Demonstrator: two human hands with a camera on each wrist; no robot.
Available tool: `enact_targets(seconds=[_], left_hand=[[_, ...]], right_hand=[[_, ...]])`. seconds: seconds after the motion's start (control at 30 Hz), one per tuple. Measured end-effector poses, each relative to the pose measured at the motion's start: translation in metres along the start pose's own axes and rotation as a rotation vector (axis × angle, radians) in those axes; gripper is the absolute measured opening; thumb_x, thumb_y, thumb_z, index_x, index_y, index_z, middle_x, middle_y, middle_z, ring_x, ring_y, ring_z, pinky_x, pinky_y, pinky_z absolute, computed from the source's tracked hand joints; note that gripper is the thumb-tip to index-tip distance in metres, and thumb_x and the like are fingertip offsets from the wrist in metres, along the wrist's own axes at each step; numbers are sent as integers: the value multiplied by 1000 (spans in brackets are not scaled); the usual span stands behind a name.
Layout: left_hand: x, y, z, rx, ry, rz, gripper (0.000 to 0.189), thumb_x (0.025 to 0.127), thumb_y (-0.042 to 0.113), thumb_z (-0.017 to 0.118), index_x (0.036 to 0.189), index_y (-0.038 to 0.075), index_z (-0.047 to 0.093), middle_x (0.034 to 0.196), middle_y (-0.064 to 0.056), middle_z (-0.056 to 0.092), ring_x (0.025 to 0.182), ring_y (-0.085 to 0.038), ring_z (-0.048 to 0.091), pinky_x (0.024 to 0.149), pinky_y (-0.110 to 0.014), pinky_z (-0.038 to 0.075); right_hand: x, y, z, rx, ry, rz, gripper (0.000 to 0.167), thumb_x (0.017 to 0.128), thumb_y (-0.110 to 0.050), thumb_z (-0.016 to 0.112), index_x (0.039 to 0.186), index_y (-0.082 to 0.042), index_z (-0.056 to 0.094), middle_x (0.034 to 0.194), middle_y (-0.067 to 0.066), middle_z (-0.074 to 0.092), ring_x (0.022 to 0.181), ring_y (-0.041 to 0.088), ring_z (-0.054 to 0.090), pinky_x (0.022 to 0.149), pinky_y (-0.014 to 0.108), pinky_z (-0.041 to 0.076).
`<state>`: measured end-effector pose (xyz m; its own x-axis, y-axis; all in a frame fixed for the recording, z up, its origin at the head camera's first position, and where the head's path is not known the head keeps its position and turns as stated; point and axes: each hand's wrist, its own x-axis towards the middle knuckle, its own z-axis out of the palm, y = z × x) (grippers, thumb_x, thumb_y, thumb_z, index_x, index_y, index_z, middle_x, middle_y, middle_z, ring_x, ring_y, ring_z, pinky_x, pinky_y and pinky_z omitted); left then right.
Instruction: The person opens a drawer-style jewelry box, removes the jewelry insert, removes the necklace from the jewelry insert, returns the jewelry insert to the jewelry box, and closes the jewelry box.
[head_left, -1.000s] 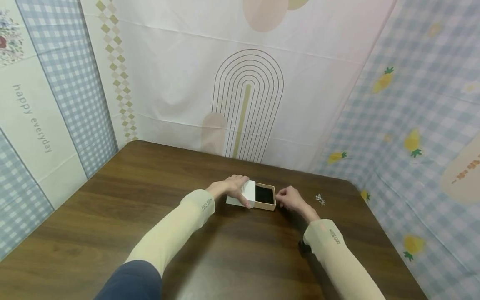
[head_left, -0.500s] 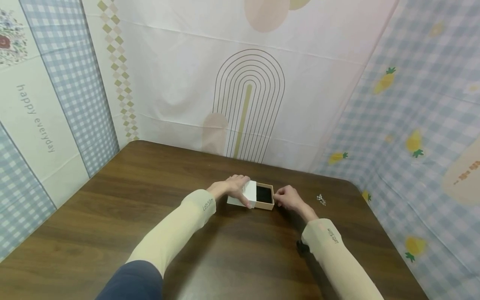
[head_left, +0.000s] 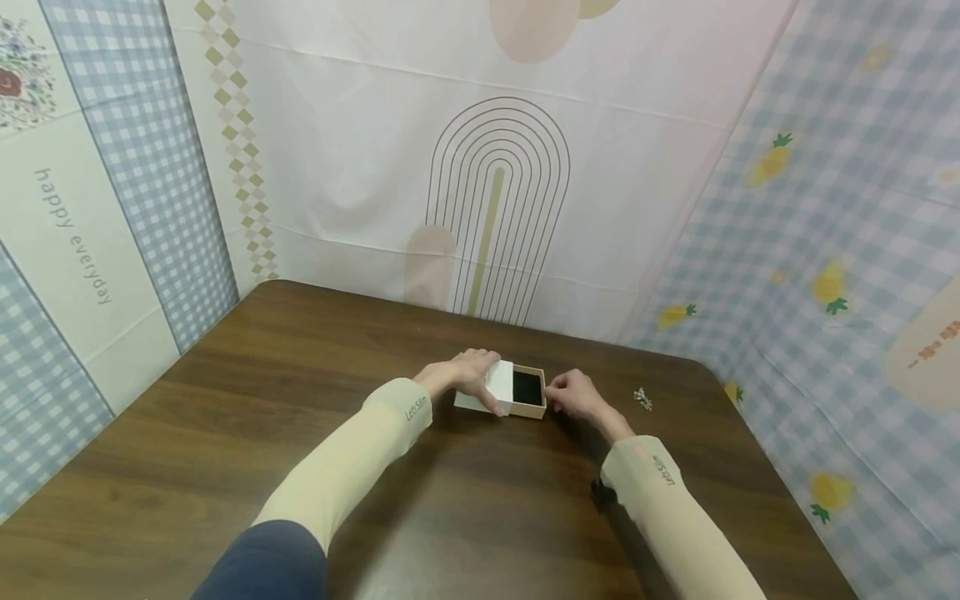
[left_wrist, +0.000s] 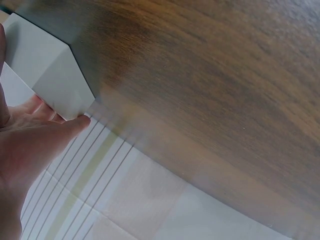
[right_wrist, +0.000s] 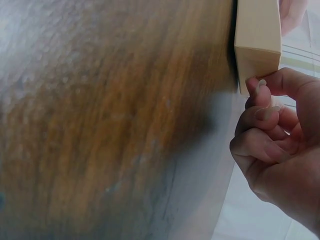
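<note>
A small white slide box lies on the table, its white sleeve point(head_left: 501, 382) partly over a tan cardboard drawer point(head_left: 528, 411). Black lining point(head_left: 528, 387) shows inside the drawer's exposed part. My left hand point(head_left: 474, 372) spans the sleeve and grips it between thumb and fingers; in the left wrist view a fingertip reaches the corner of the white sleeve point(left_wrist: 65, 82). At the drawer's right end is my right hand point(head_left: 577, 394). Up close, its thumb and forefinger meet at the end wall of the drawer point(right_wrist: 257, 62), the other fingers curled in; whatever lies between their tips is hidden.
A small cluster of silvery, shiny pieces point(head_left: 642, 398) lies right of my right hand. The brown wooden table point(head_left: 450, 500) ends at a hanging white cloth point(head_left: 360, 183) behind, with checked cloth point(head_left: 795, 375) along the right side.
The drawer has slid a little left into the sleeve, so slightly less of it sticks out. My right hand has moved left with it; the left hand keeps its hold on the sleeve.
</note>
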<state>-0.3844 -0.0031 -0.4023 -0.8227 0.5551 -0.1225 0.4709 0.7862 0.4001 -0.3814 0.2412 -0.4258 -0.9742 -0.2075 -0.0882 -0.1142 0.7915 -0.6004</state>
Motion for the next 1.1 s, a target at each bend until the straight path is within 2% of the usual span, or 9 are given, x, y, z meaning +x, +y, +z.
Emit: enact_targets(seconds=[0.27,0.53,0.83,1.1], left_hand=[[-1,1,-1,-13,5,0,98,69,47,83,145,7,35,132,-12,51,126,-28,43,110,-42,35],[-1,0,0,-11,-2,0,101,70,48,82,146,6,32,138,-13,48,132,-30,40,115,-44,30],[-1,1,-1,-10,6,4,98,69,46,83,145,6,35,129,-11,52,124,-28,44,109,-42,37],[-1,1,0,-2,8,1,97,69,47,83,144,7,36,129,-11,52,124,-27,44,107,-41,38]], right_hand=[[-1,-4,1,1,5,-7,23,89,-14,57,70,-4,65,53,-2,53,42,8,43,42,22,37],[-1,-3,2,1,5,-18,22,89,-13,58,71,-3,66,54,-1,54,43,8,44,43,22,38],[0,-3,2,5,5,-4,22,89,-14,57,71,-3,65,54,-1,54,43,8,44,43,22,38],[1,-4,4,-5,10,-12,22,88,-13,57,69,-4,65,53,-1,54,43,8,45,43,22,38]])
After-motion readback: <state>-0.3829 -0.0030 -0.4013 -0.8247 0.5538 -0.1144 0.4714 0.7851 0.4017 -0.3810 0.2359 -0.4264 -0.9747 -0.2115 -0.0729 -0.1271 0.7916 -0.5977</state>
